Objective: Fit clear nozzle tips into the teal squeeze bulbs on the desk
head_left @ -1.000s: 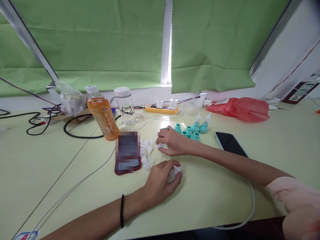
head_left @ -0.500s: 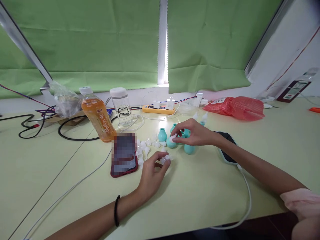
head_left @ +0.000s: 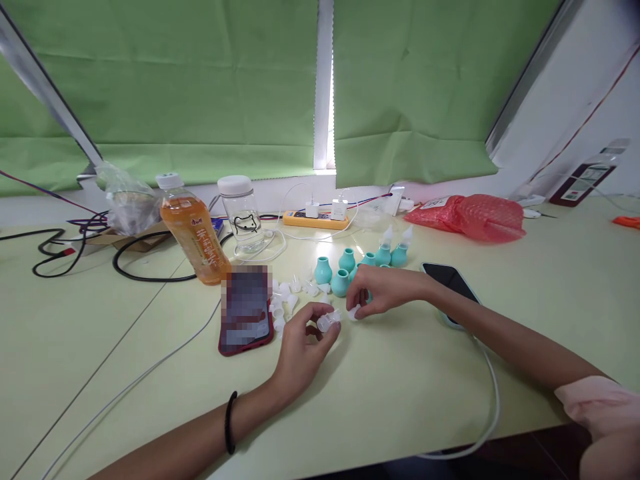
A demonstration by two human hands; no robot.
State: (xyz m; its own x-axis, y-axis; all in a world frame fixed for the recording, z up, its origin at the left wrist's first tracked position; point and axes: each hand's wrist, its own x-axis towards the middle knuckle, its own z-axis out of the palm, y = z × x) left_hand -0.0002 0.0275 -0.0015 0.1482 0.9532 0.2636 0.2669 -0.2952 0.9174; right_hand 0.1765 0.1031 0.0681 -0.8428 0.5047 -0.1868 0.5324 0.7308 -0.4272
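Observation:
Pinched between the thumb and fingers of my left hand (head_left: 306, 340) is a clear plastic nozzle piece (head_left: 329, 321). Just to its right, my right hand (head_left: 383, 291) grips a small white nozzle tip (head_left: 354, 312) in its fingertips, a short gap from the clear piece. Behind my right hand stand several turquoise rubber bulbs (head_left: 323, 271) with open necks, some partly hidden by the hand. Two bulbs at the back carry pale pointed tips (head_left: 407, 236). Loose white and clear nozzle parts (head_left: 285, 293) lie in a pile left of the bulbs.
A phone in a red case (head_left: 245, 310) lies left of the pile; another phone (head_left: 450, 283), with a white cable, lies under my right forearm. Farther back are an orange drink bottle (head_left: 195, 233), a clear jar (head_left: 245, 223), a yellow power strip (head_left: 316, 221) and a red bubble-wrap bag (head_left: 470, 217).
My right hand has moved down toward me from above the bulbs, bringing the white nozzle tip beside my left hand. My left hand stays nearly in place with the clear piece.

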